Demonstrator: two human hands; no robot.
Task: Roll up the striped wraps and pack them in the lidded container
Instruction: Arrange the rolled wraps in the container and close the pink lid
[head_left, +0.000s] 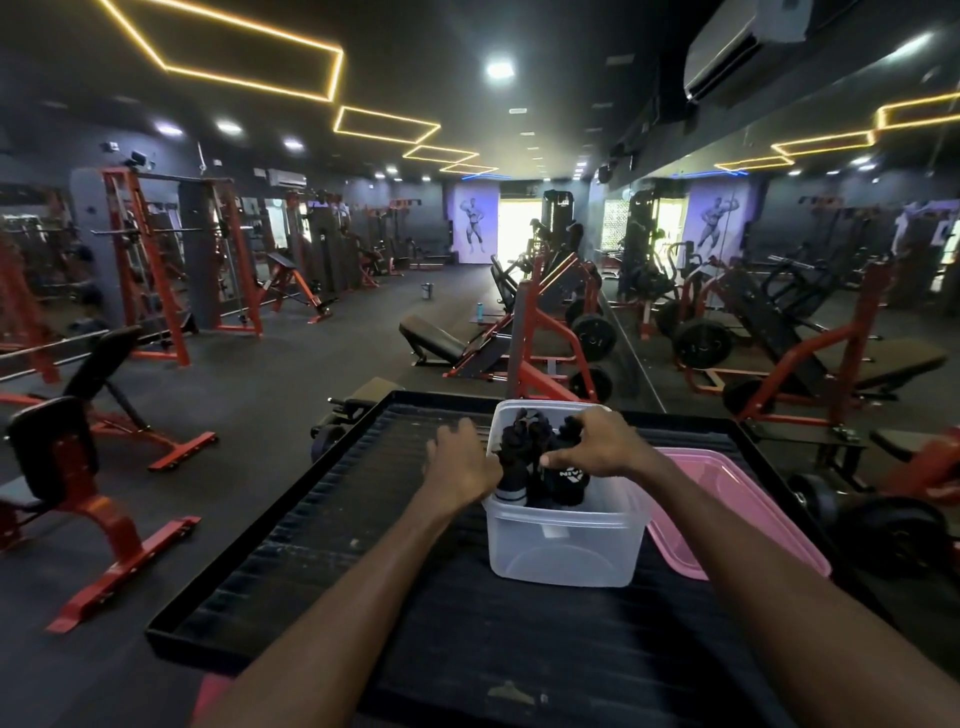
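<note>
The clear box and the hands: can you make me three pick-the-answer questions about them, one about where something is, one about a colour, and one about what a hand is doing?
1. Where does the lid lie?
A. on the container
B. on the tray, right of the container
C. on the floor

2. What colour is the lid?
A. pink
B. green
C. yellow

3. What is the right hand doing?
A. resting flat on the tray
B. holding the lid
C. gripping a dark wrap inside the container

Answers:
1 B: it lies flat on the black tray beside the open container.
2 A: it is pale pink.
3 C: its fingers curl round a dark wrap in the container, while the left hand holds the container's left rim.
</note>
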